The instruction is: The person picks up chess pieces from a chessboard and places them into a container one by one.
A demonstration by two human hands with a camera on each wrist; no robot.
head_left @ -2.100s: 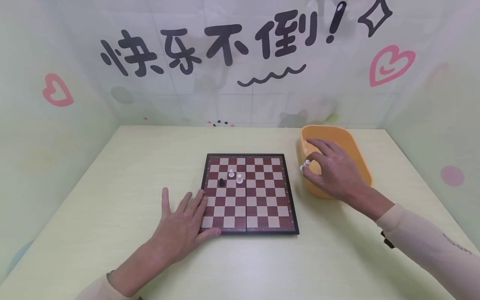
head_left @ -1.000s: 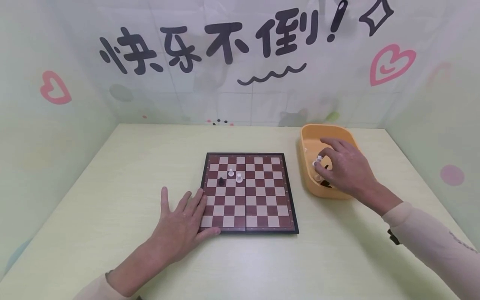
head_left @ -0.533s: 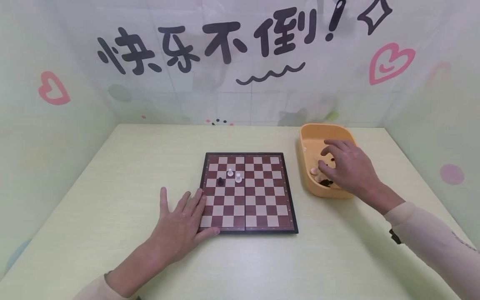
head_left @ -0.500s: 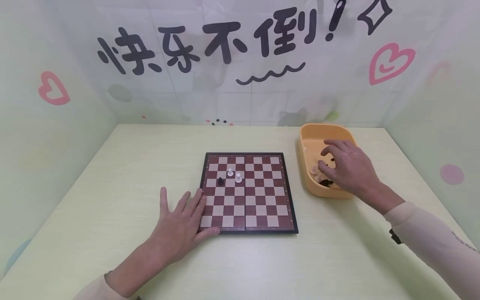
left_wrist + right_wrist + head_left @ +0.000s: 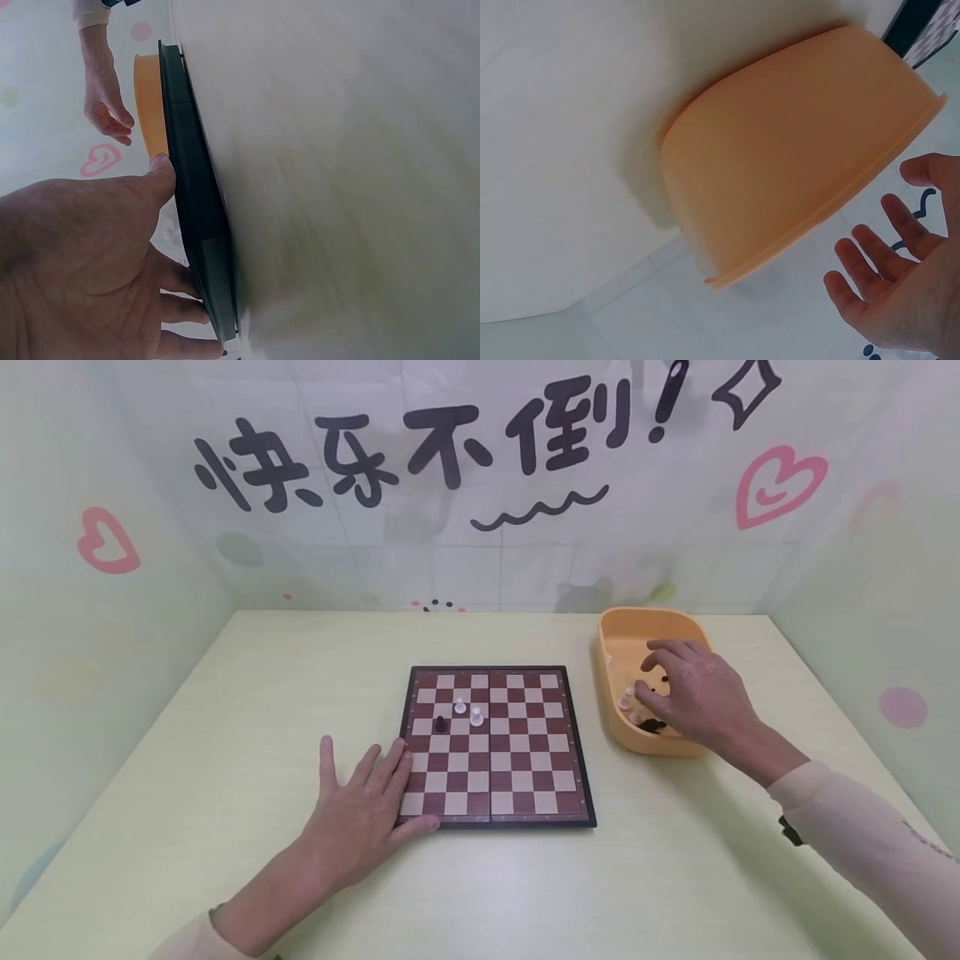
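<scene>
My left hand rests with spread fingers on the lower left corner of a folding chessboard; in the left wrist view its thumb and fingers lie along the board's dark edge. Over the orange bin hovers my right hand, fingers loosely bent and apart, nothing between them. Inside the bin a white chess piece and black chess pieces show; the hand hides part of the bin. On the board's left half stand two white chess pieces, one a pawn, and a black piece.
The pale table is enclosed by light walls at the back and both sides. Large dark lettering and pink hearts mark them. The bin stands to the right of the board, with a strip of table between.
My right hand moved right from the bin's left rim to over its inside and let go of the white chess piece, which now lies in the bin. My left hand stayed on the board.
</scene>
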